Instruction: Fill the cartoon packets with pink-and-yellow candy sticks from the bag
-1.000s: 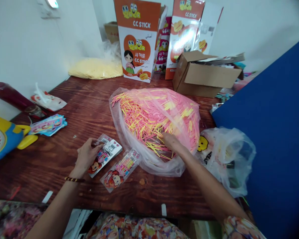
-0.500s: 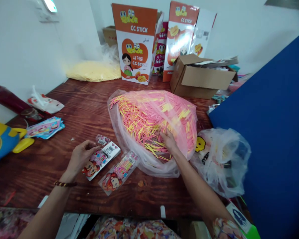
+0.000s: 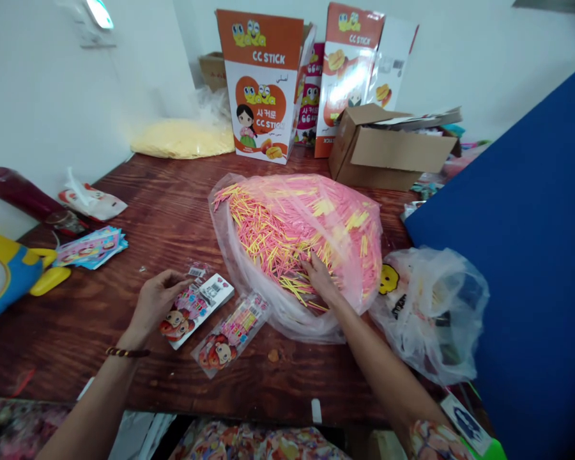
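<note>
A big clear plastic bag (image 3: 268, 306) full of thin pink and yellow sticks (image 3: 287, 223) lies in the middle of the wooden table (image 3: 172, 198). My right hand (image 3: 319, 275) is inside the bag's mouth, fingers curled among the sticks. My left hand (image 3: 156, 297) pinches the top of a printed cartoon packet (image 3: 197, 308) lying on the table. A second packet (image 3: 232, 332), filled with sticks, lies just right of it.
Orange "CC STICK" cartons (image 3: 263, 83) and a brown cardboard box (image 3: 388, 150) stand at the back. A crumpled plastic bag (image 3: 431, 313) and a blue panel (image 3: 522, 243) sit to the right. A stack of packets (image 3: 93, 246) and a yellow-blue toy (image 3: 4, 275) are left.
My right hand has shifted slightly within the sticks, drawing nearer the bag's mouth. My left hand stays on the packet. The view has shifted a little.
</note>
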The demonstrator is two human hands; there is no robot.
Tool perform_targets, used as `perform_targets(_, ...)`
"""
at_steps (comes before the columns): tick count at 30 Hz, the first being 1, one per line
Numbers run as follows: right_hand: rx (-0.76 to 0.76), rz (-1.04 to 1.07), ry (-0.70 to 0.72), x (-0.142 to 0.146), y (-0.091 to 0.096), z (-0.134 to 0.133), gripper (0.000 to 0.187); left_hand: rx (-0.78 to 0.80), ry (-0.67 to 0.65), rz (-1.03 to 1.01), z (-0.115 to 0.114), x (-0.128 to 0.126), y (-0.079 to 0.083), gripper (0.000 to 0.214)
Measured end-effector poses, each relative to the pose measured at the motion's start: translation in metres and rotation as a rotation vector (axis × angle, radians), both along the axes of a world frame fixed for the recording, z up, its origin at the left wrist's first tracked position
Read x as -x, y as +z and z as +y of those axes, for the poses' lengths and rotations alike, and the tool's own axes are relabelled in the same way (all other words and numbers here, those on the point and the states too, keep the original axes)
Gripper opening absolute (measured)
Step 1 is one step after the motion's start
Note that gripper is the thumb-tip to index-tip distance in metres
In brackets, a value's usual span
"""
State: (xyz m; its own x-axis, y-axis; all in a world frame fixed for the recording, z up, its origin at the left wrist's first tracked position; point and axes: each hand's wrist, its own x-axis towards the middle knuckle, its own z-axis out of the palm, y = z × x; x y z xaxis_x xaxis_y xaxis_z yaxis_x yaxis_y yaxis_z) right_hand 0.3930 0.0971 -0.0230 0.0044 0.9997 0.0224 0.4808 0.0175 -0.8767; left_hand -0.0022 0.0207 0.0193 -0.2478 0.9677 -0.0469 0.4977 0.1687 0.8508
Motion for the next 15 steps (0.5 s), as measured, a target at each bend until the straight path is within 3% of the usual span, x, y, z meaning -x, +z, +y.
perform_targets(7,0.015,0.078,-0.034,0.000,0.005,0.002,0.019,-0.024,0.030,-0.020,-0.001,-0.001,0.010,0.038)
perform_targets(12,-0.064,0.236,-0.008,0.000,0.009,0.002,0.028,-0.034,0.039,-0.087,-0.005,-0.010,0.030,0.040)
perform_targets(15,-0.067,0.137,0.042,0.001,0.006,0.000,0.042,-0.001,0.080,-0.120,-0.007,-0.018,0.042,0.046)
